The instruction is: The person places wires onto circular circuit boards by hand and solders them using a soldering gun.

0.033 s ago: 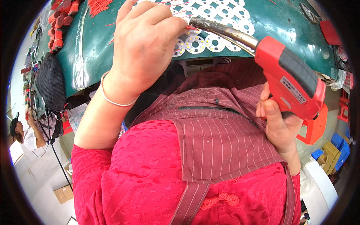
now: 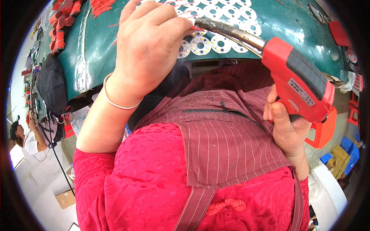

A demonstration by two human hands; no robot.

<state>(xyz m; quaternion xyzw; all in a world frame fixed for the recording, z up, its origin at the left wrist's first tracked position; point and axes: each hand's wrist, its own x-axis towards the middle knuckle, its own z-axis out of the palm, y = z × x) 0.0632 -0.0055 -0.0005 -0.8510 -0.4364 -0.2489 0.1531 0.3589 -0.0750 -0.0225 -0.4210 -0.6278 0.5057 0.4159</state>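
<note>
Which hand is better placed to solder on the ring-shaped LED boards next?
Probably the right hand: it grips the red soldering gun, its dark tip near the LED boards. The left hand seems occupied with red wire beside that tip.

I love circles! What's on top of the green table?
White ring-shaped boards, loose red wires and red bundles. The left hand hides whatever is behind it.

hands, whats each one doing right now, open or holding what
Left hand: closed, seemingly pinching thin red wire; fingertips partly hidden.
Right hand: closed, holding the red soldering gun.
</note>
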